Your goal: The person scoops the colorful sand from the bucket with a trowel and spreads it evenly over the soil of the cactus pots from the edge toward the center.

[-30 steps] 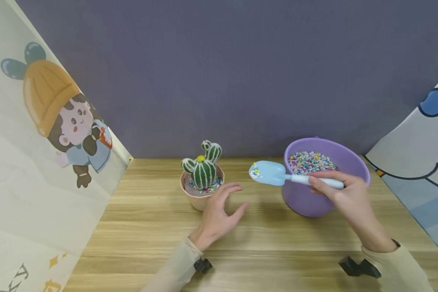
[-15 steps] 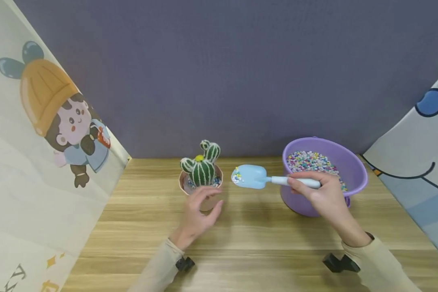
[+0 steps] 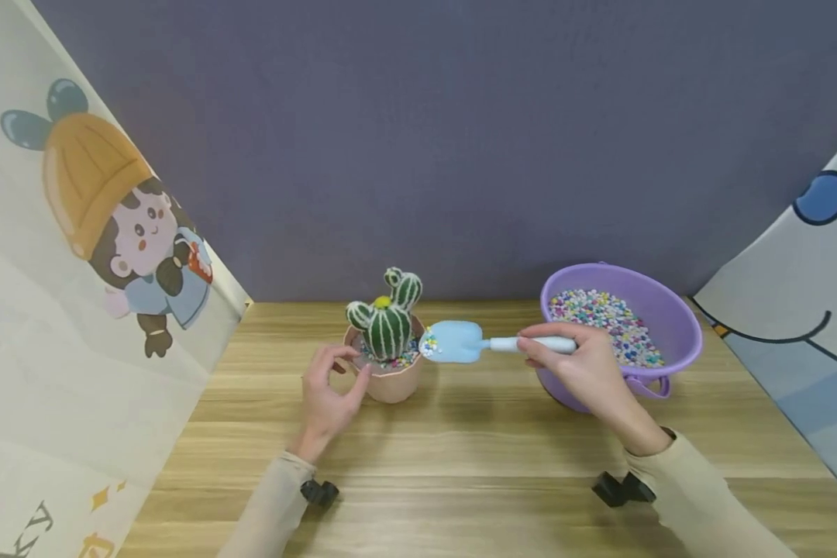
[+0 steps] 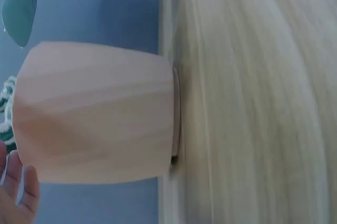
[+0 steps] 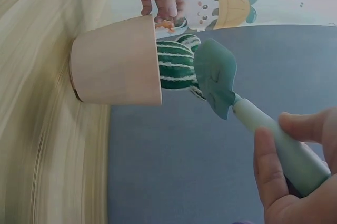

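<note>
My right hand (image 3: 586, 372) holds a light-blue hand trowel (image 3: 453, 342) by its pale handle. A few coloured beads lie at the trowel's tip, which hovers at the right rim of a pale pink flower pot (image 3: 394, 385). In the pot stands a knitted green cactus (image 3: 388, 333) with white stripes, a yellow tuft and coloured beads around its base. My left hand (image 3: 329, 395) is at the pot's left rim, thumb and fingers bent with a gap between them; whether they press the rim is unclear. The right wrist view shows the trowel blade (image 5: 215, 74) raised above the pot's rim.
A purple bucket (image 3: 669, 318) with many coloured beads (image 3: 603, 318) stands at the right, partly behind my right hand. The wooden tabletop (image 3: 460, 480) meets a grey-blue back panel (image 3: 418, 155). Printed cartoon panels (image 3: 111, 217) flank both sides.
The trowel and my right hand have moved left from the bucket toward the pot. My left hand has moved left, from in front of the pot's right side to its left rim.
</note>
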Demonstrator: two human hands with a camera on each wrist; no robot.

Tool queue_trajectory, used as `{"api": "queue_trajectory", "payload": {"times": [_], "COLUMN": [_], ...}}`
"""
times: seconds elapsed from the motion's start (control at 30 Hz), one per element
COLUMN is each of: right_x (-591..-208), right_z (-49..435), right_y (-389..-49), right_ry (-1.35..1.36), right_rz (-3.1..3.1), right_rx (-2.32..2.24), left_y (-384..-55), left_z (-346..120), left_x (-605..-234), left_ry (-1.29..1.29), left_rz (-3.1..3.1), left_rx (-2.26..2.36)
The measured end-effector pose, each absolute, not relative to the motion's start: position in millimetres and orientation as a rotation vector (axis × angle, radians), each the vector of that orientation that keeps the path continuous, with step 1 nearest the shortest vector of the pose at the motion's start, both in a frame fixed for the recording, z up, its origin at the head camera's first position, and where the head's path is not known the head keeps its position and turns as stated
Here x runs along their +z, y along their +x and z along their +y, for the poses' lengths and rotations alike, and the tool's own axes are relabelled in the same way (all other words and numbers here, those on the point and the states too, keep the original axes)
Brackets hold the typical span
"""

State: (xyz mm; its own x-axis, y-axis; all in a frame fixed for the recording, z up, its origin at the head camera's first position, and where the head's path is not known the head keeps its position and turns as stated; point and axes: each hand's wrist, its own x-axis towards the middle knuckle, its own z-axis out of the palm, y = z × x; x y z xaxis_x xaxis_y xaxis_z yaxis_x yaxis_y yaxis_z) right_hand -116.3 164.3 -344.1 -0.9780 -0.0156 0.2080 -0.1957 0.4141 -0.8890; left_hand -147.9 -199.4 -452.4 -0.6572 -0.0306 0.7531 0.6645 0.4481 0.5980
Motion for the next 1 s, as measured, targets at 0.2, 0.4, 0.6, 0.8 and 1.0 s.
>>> {"api": "queue_trajectory", "payload": {"times": [0.2,0.4,0.6,0.8,1.0], "right_x": [-346,-350,-349,-347,-336], "right_z": [149,136,126,120,114], "right_y": [-124,-132,-137,-141,-145], "right_ry": [0.226,0.224,0.243,0.260,0.333], "right_rz": [-2.539,-2.561,-2.607,-2.654,-2.682], "right_rx": [1.666,1.715,1.683,1.584,1.466], "left_y": [-155,-161,-161,-162,-159], "left_z": [-214,-223,-229,-229,-224], "left_x": [-447,-439,-438,-440,-434], "left_ry": [-0.416,-0.466,-0.466,-0.499,-0.432], "left_rz": [-2.257,-2.544,-2.586,-2.589,-2.631], "left_rx": [-1.236,-1.199,-1.253,-1.272,-1.254]}}
